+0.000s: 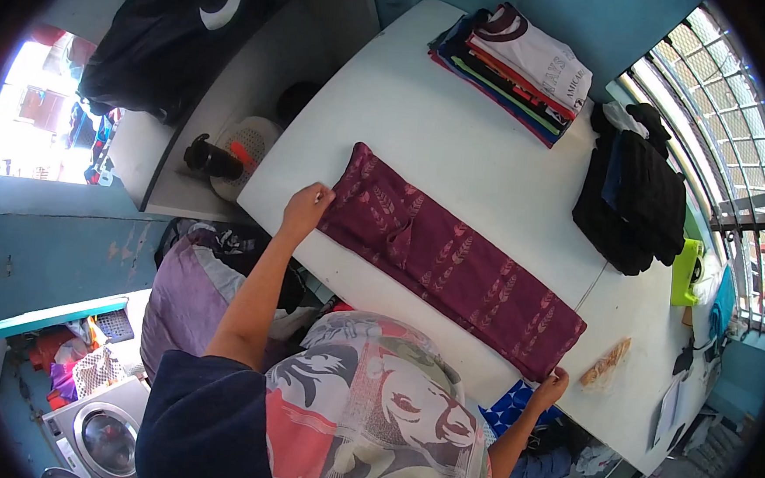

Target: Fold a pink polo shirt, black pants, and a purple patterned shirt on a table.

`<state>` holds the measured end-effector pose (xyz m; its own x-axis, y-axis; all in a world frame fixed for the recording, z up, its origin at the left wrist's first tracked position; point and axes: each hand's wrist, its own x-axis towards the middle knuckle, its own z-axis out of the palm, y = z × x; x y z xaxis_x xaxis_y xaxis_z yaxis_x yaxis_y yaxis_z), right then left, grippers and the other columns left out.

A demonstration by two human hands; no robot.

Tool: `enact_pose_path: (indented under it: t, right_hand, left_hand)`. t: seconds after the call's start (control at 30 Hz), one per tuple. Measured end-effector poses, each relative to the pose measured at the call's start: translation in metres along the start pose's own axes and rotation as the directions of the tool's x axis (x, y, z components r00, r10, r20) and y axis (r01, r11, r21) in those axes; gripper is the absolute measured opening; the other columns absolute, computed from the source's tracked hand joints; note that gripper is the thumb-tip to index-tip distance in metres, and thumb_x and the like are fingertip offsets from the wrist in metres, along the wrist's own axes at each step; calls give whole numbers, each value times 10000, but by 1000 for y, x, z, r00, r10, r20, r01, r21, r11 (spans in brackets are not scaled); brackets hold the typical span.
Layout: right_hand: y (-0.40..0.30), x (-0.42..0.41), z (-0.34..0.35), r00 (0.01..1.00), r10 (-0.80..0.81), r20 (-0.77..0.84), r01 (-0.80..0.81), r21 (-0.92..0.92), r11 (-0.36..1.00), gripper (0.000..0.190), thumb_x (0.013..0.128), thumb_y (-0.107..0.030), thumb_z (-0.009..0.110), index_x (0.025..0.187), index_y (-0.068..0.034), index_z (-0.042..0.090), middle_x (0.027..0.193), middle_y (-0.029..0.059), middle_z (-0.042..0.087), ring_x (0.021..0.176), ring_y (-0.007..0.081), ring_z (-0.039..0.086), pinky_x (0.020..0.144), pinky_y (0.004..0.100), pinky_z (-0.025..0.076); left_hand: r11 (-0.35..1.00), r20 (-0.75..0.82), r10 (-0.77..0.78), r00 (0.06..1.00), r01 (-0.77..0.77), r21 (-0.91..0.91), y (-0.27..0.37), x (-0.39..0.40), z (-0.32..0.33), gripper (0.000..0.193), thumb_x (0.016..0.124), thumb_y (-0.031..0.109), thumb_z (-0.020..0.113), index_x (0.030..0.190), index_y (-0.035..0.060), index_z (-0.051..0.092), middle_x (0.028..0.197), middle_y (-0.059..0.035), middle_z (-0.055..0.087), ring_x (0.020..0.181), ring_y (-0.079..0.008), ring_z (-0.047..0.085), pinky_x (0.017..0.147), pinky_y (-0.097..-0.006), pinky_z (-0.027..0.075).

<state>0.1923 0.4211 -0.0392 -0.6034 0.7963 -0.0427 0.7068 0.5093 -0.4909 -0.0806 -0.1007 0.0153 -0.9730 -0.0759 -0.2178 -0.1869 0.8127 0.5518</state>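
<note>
A maroon patterned cloth [460, 257] lies on the white table [365, 100], folded into a long flat strip. Its surface carries rows of leaf-like motifs, and a small fold stands up left of its middle. My left hand [307, 209] pinches the strip's near corner at the left end. At the right end, the fingers of my right hand [549, 386] grip the other near corner, by the table's front edge. Both fingertips are partly hidden by the hands.
Folded shirts [511, 69] are stacked at the back, with folded black garments [635, 189] by the barred window [727, 82]. A wrapped food item [606, 364] lies right of the cloth. Left are a shelf with a black bottle [213, 158] and a large bundle [182, 299]; a washing machine [104, 435] stands lower left.
</note>
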Motion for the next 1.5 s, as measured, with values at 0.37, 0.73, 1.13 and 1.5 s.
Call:
enact_pose_path:
  t: [0.37, 0.73, 1.13, 1.5]
  right_hand:
    - [-10, 29, 30, 976, 192, 107, -200, 75, 977, 484, 673, -296, 692, 958, 56, 522, 872, 168, 577, 771, 257, 540, 751, 335, 415]
    - [-16, 37, 6, 756, 170, 632, -651, 700, 293, 485, 766, -211, 611, 1167, -5, 432, 1110, 128, 519, 966, 241, 533, 828, 343, 440]
    - [-126, 61, -118, 969, -182, 164, -66, 890, 451, 433, 807, -112, 486, 1206, 32, 395, 1198, 177, 446, 1099, 252, 452, 882, 355, 418]
    - [-257, -48, 28, 553, -466, 691, -117, 618, 778, 525, 783, -86, 581, 1263, -64, 369, 1062, 103, 536, 901, 156, 523, 815, 264, 407]
  left_hand:
    - [996, 9, 84, 996, -84, 15, 42, 40, 36, 185, 782, 247, 571, 813, 70, 527, 754, -66, 586, 724, -252, 568, 626, -358, 432]
    - [995, -19, 89, 996, -88, 48, 44, 46, 43, 208, 794, 242, 560, 922, 85, 513, 835, -78, 596, 791, -248, 576, 670, -360, 444]
    - [735, 526, 21, 850, 343, -585, 88, 46, 41, 276, 854, 249, 484, 1080, 91, 497, 677, 44, 392, 563, -44, 331, 485, -188, 297]
    - [794, 763, -85, 640, 507, -337, 74, -12, 101, 366, 858, 374, 456, 1031, 55, 503, 671, 0, 473, 559, -92, 414, 485, -228, 337]
